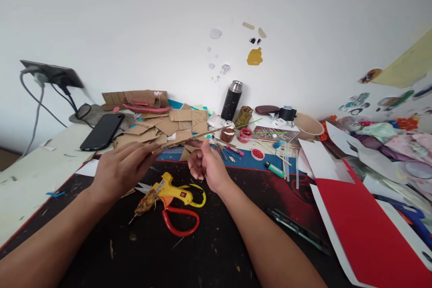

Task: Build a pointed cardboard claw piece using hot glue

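A thin brown cardboard strip [184, 140], seen nearly edge-on, is raised over the black mat. My left hand [123, 166] is closed on its left end. Beside the strip's right part is my right hand [207, 164], thumb up and fingers curled; whether it grips anything is hard to make out. Below the hands on the mat lie a yellow glue gun [165, 191] and, partly under it, scissors with red and yellow handles [184, 225]. Behind the strip, cut cardboard pieces [165, 125] are piled up.
At the back stand a black flask [231, 101], paint jars [245, 134] and a beige bowl [308, 126]. A phone [102, 131] lies at the left. On the right are a green lighter [276, 170], a cutter knife [299, 229] and a red sheet [374, 229].
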`<state>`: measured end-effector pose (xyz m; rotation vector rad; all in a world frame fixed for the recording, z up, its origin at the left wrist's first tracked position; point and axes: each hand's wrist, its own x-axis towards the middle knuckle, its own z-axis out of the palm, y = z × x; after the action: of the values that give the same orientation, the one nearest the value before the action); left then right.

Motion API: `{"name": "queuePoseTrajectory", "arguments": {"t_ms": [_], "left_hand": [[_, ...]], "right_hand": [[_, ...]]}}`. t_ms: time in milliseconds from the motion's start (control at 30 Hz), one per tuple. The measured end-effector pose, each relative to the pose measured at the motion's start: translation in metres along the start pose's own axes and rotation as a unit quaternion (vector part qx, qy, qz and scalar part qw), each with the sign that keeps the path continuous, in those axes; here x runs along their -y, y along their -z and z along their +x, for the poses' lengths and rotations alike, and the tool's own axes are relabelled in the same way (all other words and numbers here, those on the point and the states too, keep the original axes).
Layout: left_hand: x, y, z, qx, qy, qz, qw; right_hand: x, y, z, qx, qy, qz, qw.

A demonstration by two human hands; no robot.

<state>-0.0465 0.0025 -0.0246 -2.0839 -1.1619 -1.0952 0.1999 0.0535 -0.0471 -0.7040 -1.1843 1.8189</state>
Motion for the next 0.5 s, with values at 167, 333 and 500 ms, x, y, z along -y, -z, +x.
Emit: {"name": "queuePoseTrajectory", "arguments": {"t_ms": [167, 333, 500], "left_hand": [[-0.005, 0.003, -0.004, 0.034, -0.062, -0.021, 0.997], [-0.012, -0.001, -0.004, 0.062, -0.06, -0.046, 0.995], [-0.015, 0.01, -0.002, 0.031, -0.05, -0.105, 0.993]], "right_hand": [[0.0, -0.001, 0.002, -0.021, -0.007, 0.018, 1.0], [0.001, -0.001, 0.003, -0.1, -0.021, 0.011, 0.995], [0.002, 0.002, 0.006, -0.141, -0.022, -0.007, 0.99]]}}
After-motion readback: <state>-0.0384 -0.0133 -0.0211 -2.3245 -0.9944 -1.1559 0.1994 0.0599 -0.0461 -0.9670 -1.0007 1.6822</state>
